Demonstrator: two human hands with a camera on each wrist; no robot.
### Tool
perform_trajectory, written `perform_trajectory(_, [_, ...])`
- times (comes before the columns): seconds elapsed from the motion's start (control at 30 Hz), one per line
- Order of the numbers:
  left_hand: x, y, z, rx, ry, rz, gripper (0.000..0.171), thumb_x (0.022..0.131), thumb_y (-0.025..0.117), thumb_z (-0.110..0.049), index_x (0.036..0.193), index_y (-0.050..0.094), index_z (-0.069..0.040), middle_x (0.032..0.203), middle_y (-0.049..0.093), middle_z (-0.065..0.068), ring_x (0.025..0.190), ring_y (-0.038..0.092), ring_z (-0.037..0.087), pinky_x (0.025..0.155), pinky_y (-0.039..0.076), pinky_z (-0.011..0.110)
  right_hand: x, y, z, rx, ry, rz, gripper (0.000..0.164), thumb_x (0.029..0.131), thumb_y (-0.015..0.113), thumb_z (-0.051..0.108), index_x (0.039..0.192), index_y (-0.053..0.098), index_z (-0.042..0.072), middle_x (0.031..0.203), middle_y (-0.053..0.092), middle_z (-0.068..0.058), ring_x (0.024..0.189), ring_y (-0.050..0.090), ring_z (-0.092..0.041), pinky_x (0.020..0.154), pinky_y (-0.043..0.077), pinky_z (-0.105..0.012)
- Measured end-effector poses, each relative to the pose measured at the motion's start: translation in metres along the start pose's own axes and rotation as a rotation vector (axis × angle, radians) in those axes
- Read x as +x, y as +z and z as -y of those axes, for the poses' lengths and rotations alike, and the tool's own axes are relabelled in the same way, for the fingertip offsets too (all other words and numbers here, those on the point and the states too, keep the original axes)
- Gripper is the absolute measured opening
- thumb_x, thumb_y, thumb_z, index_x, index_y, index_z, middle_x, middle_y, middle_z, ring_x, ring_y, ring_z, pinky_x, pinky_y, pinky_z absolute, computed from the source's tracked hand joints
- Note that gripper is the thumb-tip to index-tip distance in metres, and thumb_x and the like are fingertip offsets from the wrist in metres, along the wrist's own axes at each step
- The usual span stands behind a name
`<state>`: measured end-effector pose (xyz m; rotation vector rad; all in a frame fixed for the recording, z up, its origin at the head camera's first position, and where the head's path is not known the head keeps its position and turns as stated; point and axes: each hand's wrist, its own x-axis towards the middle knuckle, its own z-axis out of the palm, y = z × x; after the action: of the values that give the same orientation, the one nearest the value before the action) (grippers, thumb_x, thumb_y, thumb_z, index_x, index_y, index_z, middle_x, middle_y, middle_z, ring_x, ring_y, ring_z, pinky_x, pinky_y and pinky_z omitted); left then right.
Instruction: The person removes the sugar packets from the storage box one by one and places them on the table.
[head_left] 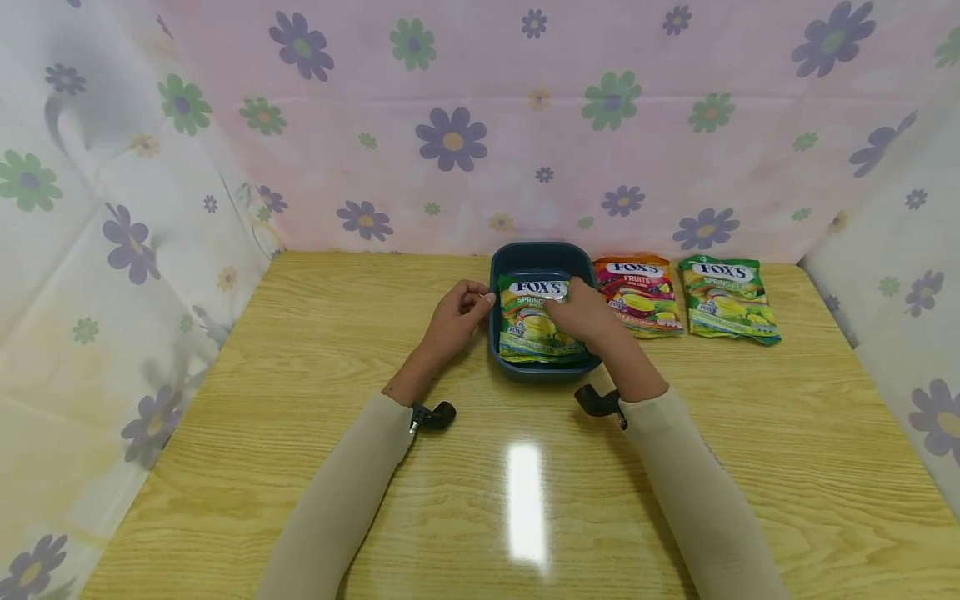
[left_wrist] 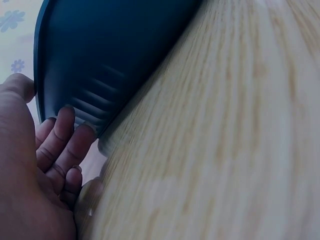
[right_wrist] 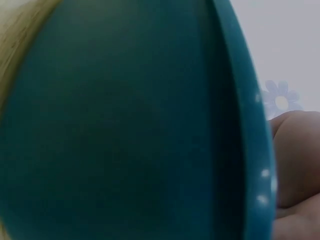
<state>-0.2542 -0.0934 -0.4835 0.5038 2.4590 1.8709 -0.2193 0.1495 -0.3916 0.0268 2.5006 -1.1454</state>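
Observation:
A dark blue-green plastic tub (head_left: 543,375) stands near the back of the table. Inside it lies a green Fox's candy bag (head_left: 528,325), face up. My right hand (head_left: 588,317) reaches over the tub's right side and grips the bag near its upper right edge; its fingertips are partly hidden. In the right wrist view the tub's wall (right_wrist: 125,120) covers most of that hand. At the left side, my left hand (head_left: 456,321) holds the tub's rim, thumb at the edge and bent fingers (left_wrist: 62,140) by the outer wall.
Right of the tub lie a red Fox's fruits candy bag (head_left: 639,304) and another green Fox's bag (head_left: 729,300). A flowered cloth (head_left: 495,200) hangs behind the wooden table (head_left: 300,367). Each wrist carries a small black camera mount (head_left: 435,415).

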Motion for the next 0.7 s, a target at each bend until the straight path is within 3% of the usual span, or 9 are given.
perform_trajectory(0.17, [0.0003,0.0001,0.0008,-0.005,0.001,0.006,0.029,0.110,0.060,-0.030,0.126,0.061,-0.006,0.098,0.071,0.012,0.090,0.065,0.026,0.081,0.049,0.032,0.0003,0.0023,0.0004,-0.047,-0.016,-0.004,0.083,0.112,0.049,0.031,0.165,-0.001,-0.010,0.173,0.008,-0.032,0.153,0.029,-0.049,0.122,0.032,-0.059])
perform_trajectory(0.27, [0.0002,0.0002,0.0011,-0.004,-0.003,0.008,0.029,0.110,0.061,-0.031,0.125,0.062,-0.006,0.098,0.072,0.011,0.090,0.065,0.025,0.081,0.049,0.032,-0.0001,0.0036,0.0008,-0.057,-0.027,-0.014,0.084,0.112,0.050,0.029,0.165,-0.002,-0.010,0.172,0.002,-0.034,0.160,0.011,-0.049,0.125,0.023,-0.061])
perform_trajectory(0.57, [0.0002,0.0007,0.0002,0.000,-0.003,0.008,0.030,0.110,0.061,-0.032,0.126,0.062,-0.006,0.099,0.072,0.011,0.092,0.064,0.025,0.082,0.048,0.032,0.0017,0.0038,-0.0004,0.021,-0.036,-0.066,0.088,0.110,0.056,0.025,0.165,-0.004,-0.008,0.172,-0.007,-0.032,0.161,-0.002,-0.047,0.126,0.017,-0.061])
perform_trajectory(0.7, [-0.0002,0.0006,0.0000,0.002,-0.004,0.001,0.029,0.110,0.061,-0.031,0.125,0.062,-0.007,0.099,0.072,0.010,0.091,0.064,0.024,0.082,0.047,0.032,0.0008,0.0022,-0.0001,0.015,-0.039,-0.058,0.089,0.109,0.057,0.026,0.165,-0.003,-0.010,0.172,-0.007,-0.032,0.161,0.001,-0.048,0.126,0.019,-0.061])
